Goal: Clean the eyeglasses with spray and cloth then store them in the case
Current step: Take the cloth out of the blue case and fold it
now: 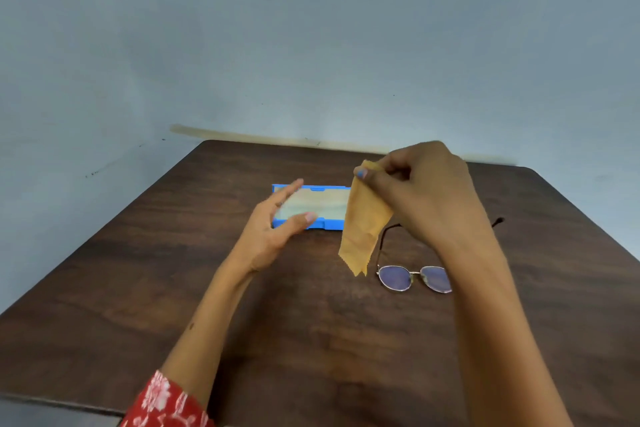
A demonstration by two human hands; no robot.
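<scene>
Head view | right hand [420, 191] pinches cloth [363, 222] aloft; left hand [277, 229] open by case [311, 206] | glasses [414, 277] unfolded on surface [173, 288], right | no spray visible; storing remains

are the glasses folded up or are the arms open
Open. The glasses lie on the table with both arms spread back from the lenses, one on each side of the right hand's wrist.

Head-worn view, down over table [242, 340]
</scene>
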